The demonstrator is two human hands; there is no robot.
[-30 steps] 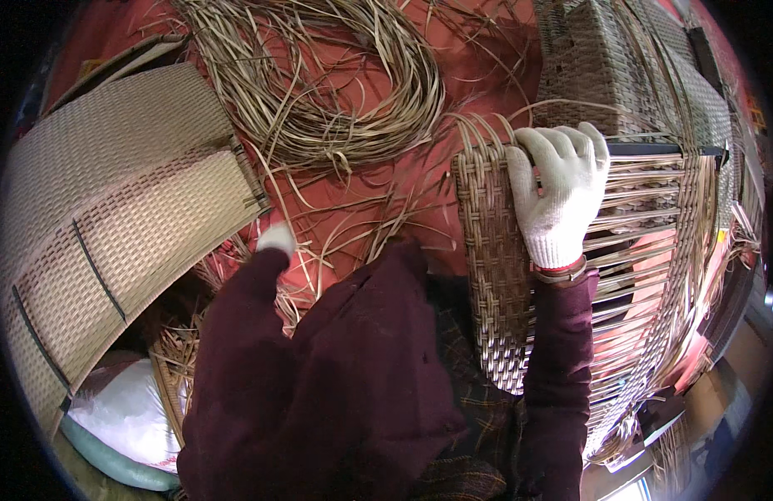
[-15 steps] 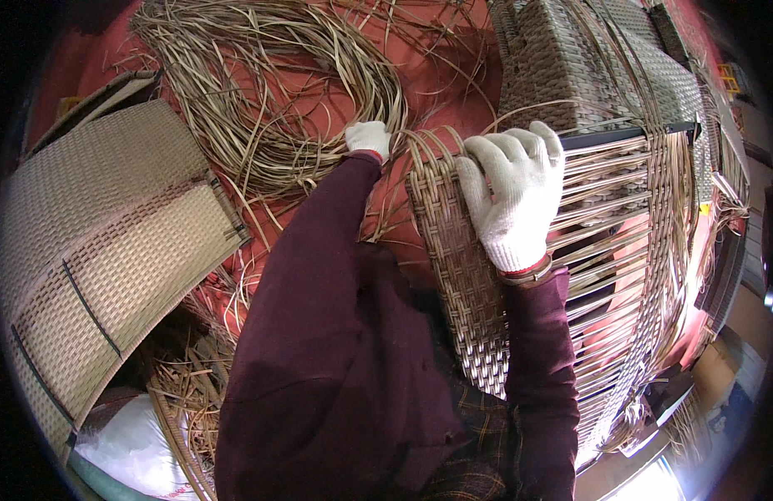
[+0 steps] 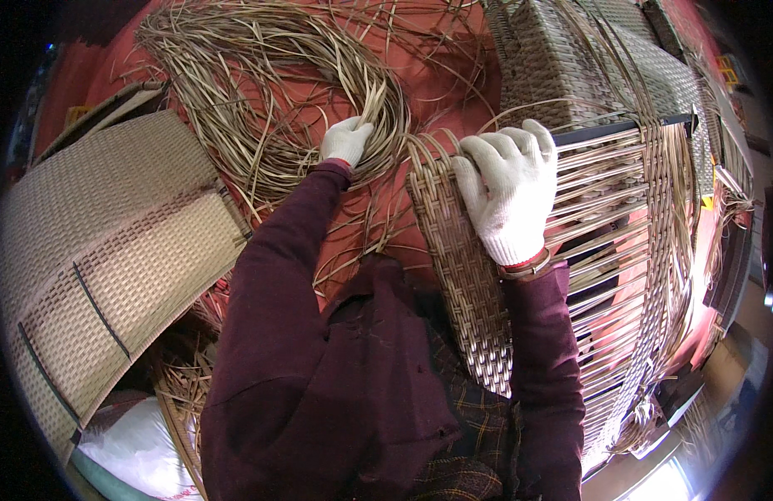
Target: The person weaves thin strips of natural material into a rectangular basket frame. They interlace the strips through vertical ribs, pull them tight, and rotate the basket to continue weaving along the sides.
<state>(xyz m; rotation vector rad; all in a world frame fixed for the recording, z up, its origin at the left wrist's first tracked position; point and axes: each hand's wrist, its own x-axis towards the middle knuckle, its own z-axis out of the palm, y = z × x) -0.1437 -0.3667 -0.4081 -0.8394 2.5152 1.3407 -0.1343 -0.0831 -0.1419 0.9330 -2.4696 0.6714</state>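
Left hand [image 3: 345, 142], shifted slightly leftward, has its grip closed on upper-centre strands [image 3: 373, 107], right hand [image 3: 511, 192] clasping woven panel [image 3: 455, 250], red-printed white sack [image 3: 144, 447] lower left.

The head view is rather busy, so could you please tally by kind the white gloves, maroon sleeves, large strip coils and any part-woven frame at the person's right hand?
White gloves: 2
Maroon sleeves: 2
Large strip coil: 1
Part-woven frame: 1
Total: 6

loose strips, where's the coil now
In the head view, the coil lies upper left of centre on the red surface, with the left hand at its lower-right side.
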